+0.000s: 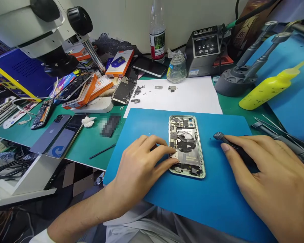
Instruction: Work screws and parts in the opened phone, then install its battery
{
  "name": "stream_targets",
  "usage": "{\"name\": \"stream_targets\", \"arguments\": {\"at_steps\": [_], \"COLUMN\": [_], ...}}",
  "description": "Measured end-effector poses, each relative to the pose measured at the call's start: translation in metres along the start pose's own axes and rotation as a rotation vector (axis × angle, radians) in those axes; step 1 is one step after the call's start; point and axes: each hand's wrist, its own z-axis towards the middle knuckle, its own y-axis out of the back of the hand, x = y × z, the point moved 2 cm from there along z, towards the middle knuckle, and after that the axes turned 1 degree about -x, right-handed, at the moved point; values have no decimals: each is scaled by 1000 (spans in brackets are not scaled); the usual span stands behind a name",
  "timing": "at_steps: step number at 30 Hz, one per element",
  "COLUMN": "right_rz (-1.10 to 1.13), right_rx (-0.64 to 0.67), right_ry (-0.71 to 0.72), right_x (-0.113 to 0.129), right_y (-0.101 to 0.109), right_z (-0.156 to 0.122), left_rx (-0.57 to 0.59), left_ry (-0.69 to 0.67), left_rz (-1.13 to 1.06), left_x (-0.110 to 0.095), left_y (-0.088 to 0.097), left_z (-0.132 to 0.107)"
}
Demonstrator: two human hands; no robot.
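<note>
An opened phone body (186,145) with its boards and parts exposed lies on a blue mat (167,199). My left hand (142,165) rests at the phone's left edge, its fingertips pinched on a small part near the lower left of the phone. To the right of the phone, my right hand (266,175) is closed around a black screwdriver (226,141) whose cap end points toward the phone, just apart from it.
A white sheet (192,96) behind the mat carries small removed parts. A microscope (53,37), stacked phones and boxes crowd the left. A bottle (157,32), glass jar (176,69), soldering station (205,50) and yellow squeeze bottle (268,87) stand at the back. Tweezers (281,131) lie right.
</note>
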Motion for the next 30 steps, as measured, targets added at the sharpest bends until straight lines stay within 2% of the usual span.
{"name": "stream_targets", "arguments": {"at_steps": [10, 19, 25, 30], "right_rz": [32, 28, 33, 42], "right_rx": [-10, -18, -33, -33], "right_ry": [13, 67, 91, 95], "right_x": [-3, -19, -26, -30], "right_y": [-3, -10, -12, -13], "right_z": [0, 0, -2, -3], "left_rx": [-30, -3, -9, 57], "left_ry": [-20, -157, -134, -101], "left_rz": [-39, 57, -4, 41], "left_x": [0, 3, 4, 0], "left_y": [5, 11, 10, 12], "left_z": [-8, -15, -15, -8]}}
